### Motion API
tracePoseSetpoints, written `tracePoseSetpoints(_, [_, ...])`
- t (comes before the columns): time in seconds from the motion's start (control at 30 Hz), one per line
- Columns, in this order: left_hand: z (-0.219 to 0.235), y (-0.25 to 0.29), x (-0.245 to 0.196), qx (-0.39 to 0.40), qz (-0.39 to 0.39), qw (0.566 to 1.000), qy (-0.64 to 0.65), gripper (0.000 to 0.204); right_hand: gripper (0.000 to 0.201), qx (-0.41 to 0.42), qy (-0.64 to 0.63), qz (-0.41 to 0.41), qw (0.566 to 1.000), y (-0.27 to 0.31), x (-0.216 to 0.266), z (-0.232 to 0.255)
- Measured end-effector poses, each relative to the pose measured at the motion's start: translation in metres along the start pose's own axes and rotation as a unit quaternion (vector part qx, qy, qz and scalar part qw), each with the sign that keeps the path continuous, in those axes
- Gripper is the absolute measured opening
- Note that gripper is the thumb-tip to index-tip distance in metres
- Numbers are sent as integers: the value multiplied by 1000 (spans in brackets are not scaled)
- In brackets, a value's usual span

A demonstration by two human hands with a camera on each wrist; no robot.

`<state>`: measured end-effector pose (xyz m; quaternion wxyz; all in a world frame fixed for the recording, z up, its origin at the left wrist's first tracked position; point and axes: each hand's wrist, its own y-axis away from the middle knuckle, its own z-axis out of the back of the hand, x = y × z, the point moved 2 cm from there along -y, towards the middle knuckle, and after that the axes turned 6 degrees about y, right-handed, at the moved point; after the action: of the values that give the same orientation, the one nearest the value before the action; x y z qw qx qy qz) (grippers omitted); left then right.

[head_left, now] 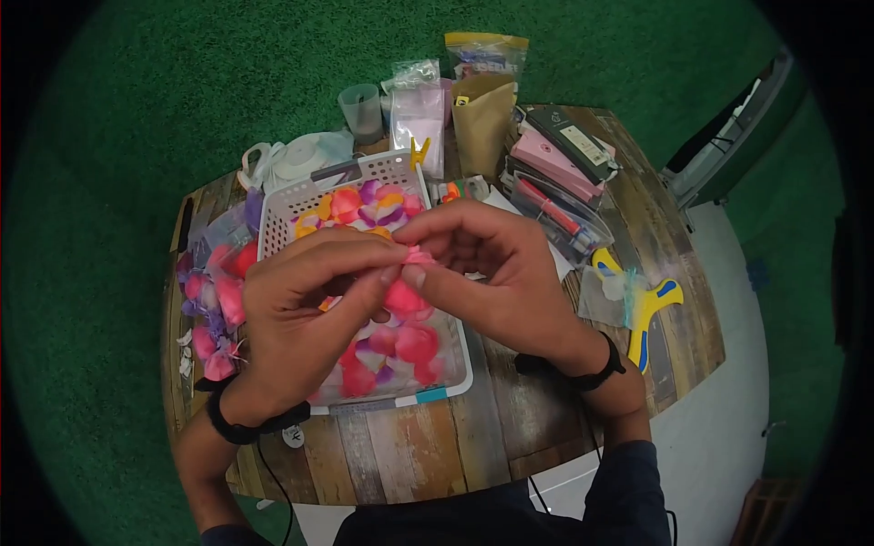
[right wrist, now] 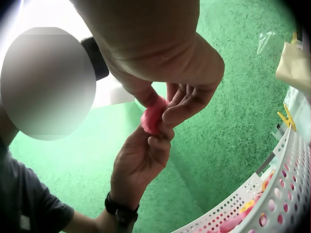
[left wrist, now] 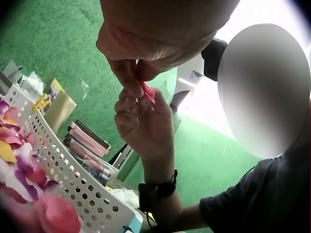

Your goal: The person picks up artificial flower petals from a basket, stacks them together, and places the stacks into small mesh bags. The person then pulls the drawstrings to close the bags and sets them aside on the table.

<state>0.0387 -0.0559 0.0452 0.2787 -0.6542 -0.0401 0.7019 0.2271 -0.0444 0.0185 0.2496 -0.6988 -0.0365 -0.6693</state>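
Over a white perforated basket point(head_left: 276, 223), both hands meet fingertip to fingertip at a small pink artificial petal point(right wrist: 154, 116). My left hand point(head_left: 305, 296) pinches one side of it between thumb and forefinger. The thumb and forefinger of my right hand point(head_left: 487, 282) grip the other side, its remaining fingers curled loosely. Folded or bunched, the petal is partly covered by the fingers in the head view. Beneath the hands, pink, orange, white and purple petals point(head_left: 417, 346) fill the basket.
Bagged petals point(head_left: 211, 296) lie left of the basket. Behind it stand a translucent cup point(head_left: 361, 114) and a brown paper pouch point(head_left: 482, 118). Pink and black boxes point(head_left: 563, 150) and a pen pouch point(head_left: 560, 214) are at right, near a yellow-and-blue tool point(head_left: 645, 332).
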Motion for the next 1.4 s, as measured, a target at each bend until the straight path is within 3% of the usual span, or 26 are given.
tracePoseSetpoints(0.2, [1,-2,4,8,8,1000,5,20,25,10,-51,4,999,-3,0,2])
tracePoseSetpoints(0.4, [3,-4,8,39,15,999,16,20,12,41,-57,-64,995,-6,9,11])
tracePoseSetpoints(0.47, [0,-3,11,19,140,984,106,15,11,33,-45,-59,997,-7,5,16])
tracePoseSetpoints(0.5, [3,-3,14,15,143,984,106,15,10,20,-29,-54,998,-7,4,18])
tracePoseSetpoints(0.57, [7,-4,28,44,267,952,140,18,7,-7,-20,-53,998,-8,5,19])
tracePoseSetpoints(0.6, [7,-4,33,43,269,952,142,18,7,-17,-23,-46,999,-8,6,20])
tracePoseSetpoints(0.63, [5,-3,37,125,259,958,-27,20,7,-27,-25,-38,999,-8,7,22])
tracePoseSetpoints(0.67, [3,-2,40,202,239,930,-196,23,7,-25,-26,-39,999,-8,6,23])
tracePoseSetpoints(0.7, [0,-4,41,245,232,910,-242,30,7,-19,-19,-39,999,-8,5,23])
tracePoseSetpoints(0.73, [-2,-2,46,243,233,910,-242,30,7,-13,-13,-40,999,-8,4,23])
tracePoseSetpoints(0.8, [-7,6,67,310,139,895,-288,29,8,-2,-15,-38,999,-8,4,22])
tracePoseSetpoints(0.9, [-10,11,94,348,104,892,-268,31,9,8,-10,-31,999,-7,4,22])
tracePoseSetpoints(1.0, [-20,6,91,404,166,855,-280,31,9,2,-7,-28,1000,-6,6,24])
tracePoseSetpoints(1.23, [-18,1,99,398,215,855,-253,25,8,-6,1,-29,1000,-6,9,27])
tracePoseSetpoints(1.33, [-6,-3,88,361,225,877,-223,23,10,-10,-3,-24,1000,-5,13,28])
tracePoseSetpoints(1.4, [8,-6,77,288,241,915,-145,18,10,-30,-7,-21,999,-5,15,29])
